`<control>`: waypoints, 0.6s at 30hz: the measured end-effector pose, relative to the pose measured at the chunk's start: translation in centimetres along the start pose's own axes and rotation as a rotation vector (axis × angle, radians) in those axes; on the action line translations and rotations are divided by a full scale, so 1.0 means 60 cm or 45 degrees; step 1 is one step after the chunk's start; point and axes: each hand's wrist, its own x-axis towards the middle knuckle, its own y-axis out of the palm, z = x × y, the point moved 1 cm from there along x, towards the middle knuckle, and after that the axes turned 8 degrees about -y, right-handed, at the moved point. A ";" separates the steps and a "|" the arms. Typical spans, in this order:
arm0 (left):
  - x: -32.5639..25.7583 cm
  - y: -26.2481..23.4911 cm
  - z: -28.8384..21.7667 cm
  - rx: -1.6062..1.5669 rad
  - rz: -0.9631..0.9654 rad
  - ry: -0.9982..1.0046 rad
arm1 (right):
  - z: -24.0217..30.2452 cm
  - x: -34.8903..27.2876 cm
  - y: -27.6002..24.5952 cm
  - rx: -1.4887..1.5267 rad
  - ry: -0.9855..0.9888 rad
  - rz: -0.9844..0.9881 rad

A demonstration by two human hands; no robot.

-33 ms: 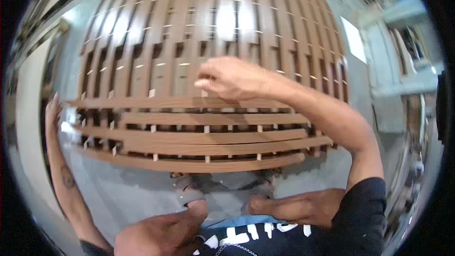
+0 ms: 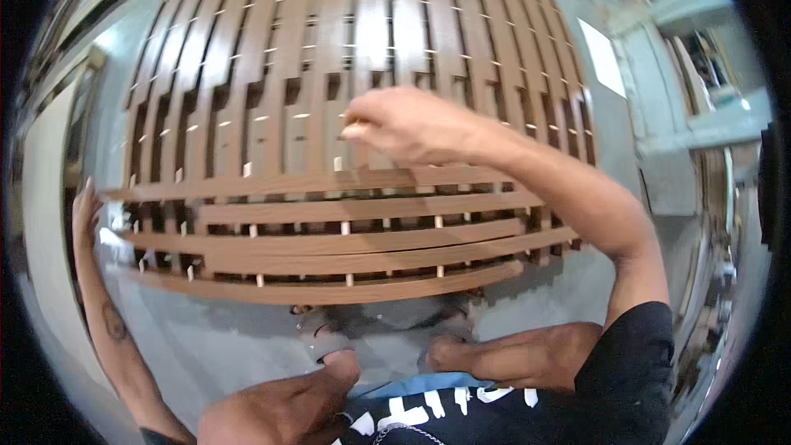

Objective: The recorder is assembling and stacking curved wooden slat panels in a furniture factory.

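Above the stack of brown slats my right hand (image 2: pixel 408 124) hangs, its fingers curled together; whether a small thing is pinched in them cannot be made out. Just below it a long crosswise slat (image 2: pixel 272 186) lies over the ends of the lengthwise slats (image 2: pixel 331 25). My left hand (image 2: pixel 85 213) is at that slat's left end, fingers mostly stretched out and seemingly against it. Small pale pegs or spacers (image 2: pixel 337 164) stand up between the slats. Nearer to me, several more crosswise slats (image 2: pixel 329 241) lie side by side.
My feet and bent knees (image 2: pixel 280 408) are close to the near slat. Pale boards (image 2: pixel 48 165) stand along the left. At right are a light blue frame (image 2: pixel 659 74) and stacked material. Grey floor (image 2: pixel 198 330) shows around the slats.
The slats and surroundings have shifted slightly left in view. My right hand is a little farther right over the slats, its fingers still curled. My left hand stays at the slat's end.
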 end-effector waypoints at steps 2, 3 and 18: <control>-0.016 0.053 -0.037 -0.060 0.022 0.075 | -0.069 -0.103 -0.049 -0.103 0.237 -0.202; -0.008 0.038 -0.032 -0.028 0.115 0.125 | -0.118 -0.152 -0.053 -0.198 0.336 -0.332; 0.057 0.092 -0.156 0.190 0.300 0.407 | -0.211 -0.381 0.066 0.399 0.612 -0.435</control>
